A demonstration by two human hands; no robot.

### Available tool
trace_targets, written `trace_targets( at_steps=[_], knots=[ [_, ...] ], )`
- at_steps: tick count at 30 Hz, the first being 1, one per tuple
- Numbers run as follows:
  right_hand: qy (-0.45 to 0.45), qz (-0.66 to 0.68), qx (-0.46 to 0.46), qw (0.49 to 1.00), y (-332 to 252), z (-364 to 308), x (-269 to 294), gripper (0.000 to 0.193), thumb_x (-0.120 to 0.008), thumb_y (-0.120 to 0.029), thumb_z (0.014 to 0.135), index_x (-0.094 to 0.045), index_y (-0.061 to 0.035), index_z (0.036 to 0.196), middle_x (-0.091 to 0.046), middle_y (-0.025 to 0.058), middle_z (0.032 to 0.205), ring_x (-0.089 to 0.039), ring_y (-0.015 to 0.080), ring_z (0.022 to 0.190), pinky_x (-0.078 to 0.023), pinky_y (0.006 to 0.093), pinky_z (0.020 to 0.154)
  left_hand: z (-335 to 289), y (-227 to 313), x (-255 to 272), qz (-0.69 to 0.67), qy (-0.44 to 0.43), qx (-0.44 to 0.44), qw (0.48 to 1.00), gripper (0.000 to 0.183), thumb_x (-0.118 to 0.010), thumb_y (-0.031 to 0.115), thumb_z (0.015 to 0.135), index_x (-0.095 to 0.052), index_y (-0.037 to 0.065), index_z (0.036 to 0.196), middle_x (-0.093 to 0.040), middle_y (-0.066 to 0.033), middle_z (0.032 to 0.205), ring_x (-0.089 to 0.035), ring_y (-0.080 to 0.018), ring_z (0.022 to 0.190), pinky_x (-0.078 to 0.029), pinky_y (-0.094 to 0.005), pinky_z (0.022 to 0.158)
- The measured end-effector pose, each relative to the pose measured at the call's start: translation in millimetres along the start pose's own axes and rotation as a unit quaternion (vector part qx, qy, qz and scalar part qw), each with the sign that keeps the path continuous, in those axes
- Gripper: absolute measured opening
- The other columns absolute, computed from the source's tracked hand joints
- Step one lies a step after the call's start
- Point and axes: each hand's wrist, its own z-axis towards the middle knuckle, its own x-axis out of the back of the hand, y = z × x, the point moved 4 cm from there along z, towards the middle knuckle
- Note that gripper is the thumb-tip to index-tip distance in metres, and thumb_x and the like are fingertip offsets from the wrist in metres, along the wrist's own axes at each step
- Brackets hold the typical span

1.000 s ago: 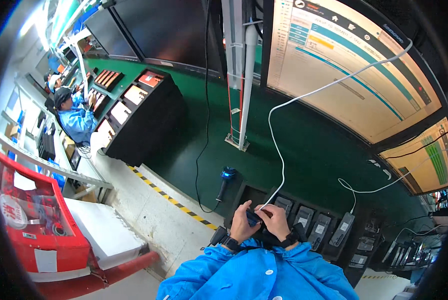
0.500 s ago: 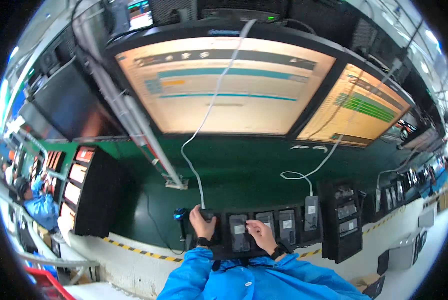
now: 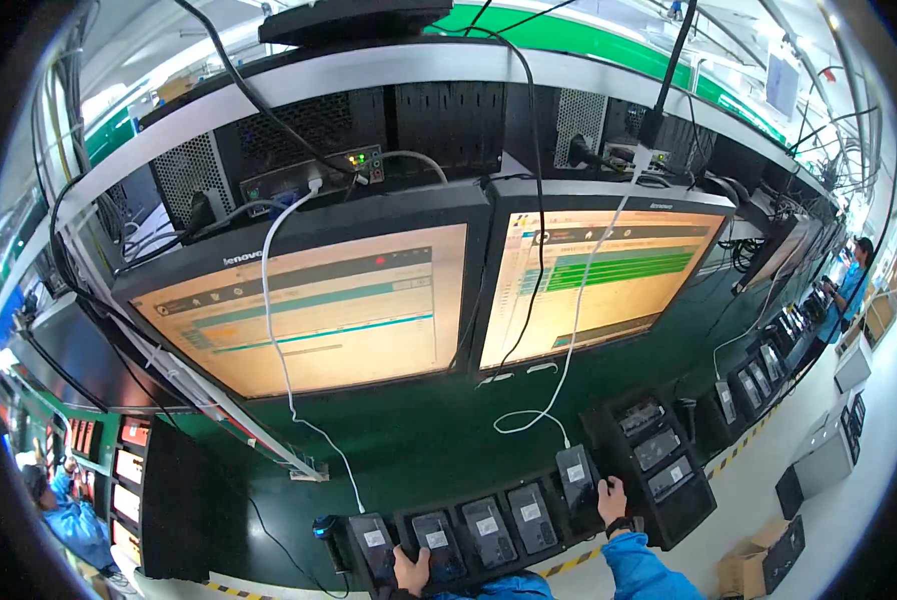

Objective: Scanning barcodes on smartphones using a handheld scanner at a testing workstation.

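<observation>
Black smartphones with white labels lie face down in a row of dark slots along the bench front. My left hand (image 3: 411, 571) is at the lower right edge of the leftmost phone (image 3: 373, 541), thumb and fingers apart; a white cable (image 3: 313, 425) runs to that phone's top. Farther right, my right hand (image 3: 611, 502) touches the right edge of another cabled phone (image 3: 575, 476), fingers spread and bent beside it. Between my hands lie a second phone (image 3: 437, 545), a third phone (image 3: 488, 533) and a fourth phone (image 3: 532, 519).
Two lit monitors (image 3: 313, 310) stand behind the row. A handheld scanner (image 3: 330, 543) is left of the phones. A black tiered rack (image 3: 658, 455) holds more phones at right. An open cardboard box (image 3: 748, 568) sits lower right. Co-workers in blue (image 3: 73, 525) stand at both sides.
The view has swung right and up. My right hand has left the middle phones and reached the right cabled phone. My left hand has slid off the leftmost phone's back to its lower edge.
</observation>
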Motion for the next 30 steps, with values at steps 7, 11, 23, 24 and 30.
trace_targets(
  at_steps=[7, 11, 23, 24, 30],
  knots=[
    [-0.176, -0.065, -0.063, 0.98, -34, -12, -7, 0.05, -0.058, -0.05, 0.085, -0.063, -0.0003, 0.092, -0.066, 0.0215, 0.09, -0.062, 0.0396, 0.09, -0.048, 0.0438, 0.077, 7, 25, 54, 0.038, 0.126, 0.003, 0.991, 0.043, -0.06, 0.036, 0.086, -0.055, -0.003, 0.104, -0.063, -0.0269, 0.082, -0.061, -0.046, 0.078, -0.048, -0.0478, 0.066],
    [-0.108, 0.13, 0.062, 0.984, -84, -13, -32, 0.04, -0.059, -0.041, 0.087, -0.062, -0.0016, 0.092, -0.064, 0.0177, 0.091, -0.06, 0.0386, 0.088, -0.046, 0.0455, 0.081, 5, 18, 88, 0.036, 0.125, 0.011, 0.991, 0.042, -0.06, 0.033, 0.087, -0.056, -0.005, 0.103, -0.063, -0.0286, 0.086, -0.062, -0.0446, 0.082, -0.049, -0.0461, 0.068],
    [-0.045, -0.042, 0.295, 0.954, -168, -14, -101, 0.02, -0.046, -0.02, 0.092, -0.057, -0.0097, 0.079, -0.065, 0.0034, 0.079, -0.059, 0.0276, 0.089, -0.037, 0.0472, 0.092, -3, -1, 78, 0.021, 0.13, 0.034, 0.991, 0.04, -0.059, 0.034, 0.087, -0.058, -0.001, 0.107, -0.065, -0.025, 0.09, -0.062, -0.0413, 0.086, -0.049, -0.0436, 0.072],
    [-0.138, -0.031, 0.31, 0.94, -162, -24, -99, 0.02, -0.043, -0.018, 0.093, -0.059, -0.01, 0.084, -0.066, 0.0033, 0.082, -0.059, 0.0277, 0.091, -0.035, 0.0463, 0.097, -3, -3, 79, 0.021, 0.13, 0.037, 0.991, 0.04, -0.059, 0.034, 0.087, -0.058, -0.001, 0.107, -0.065, -0.025, 0.09, -0.062, -0.0413, 0.086, -0.049, -0.0436, 0.072],
    [0.031, -0.082, 0.247, 0.965, -100, -57, -21, 0.022, -0.046, -0.018, 0.093, -0.06, -0.0021, 0.101, -0.063, 0.0159, 0.097, -0.057, 0.0354, 0.093, -0.039, 0.0473, 0.092, -13, -6, 86, -0.023, 0.162, -0.057, 0.985, 0.037, -0.063, 0.031, 0.084, -0.059, -0.001, 0.101, -0.065, -0.0247, 0.084, -0.063, -0.0415, 0.08, -0.049, -0.045, 0.069]
  ],
)
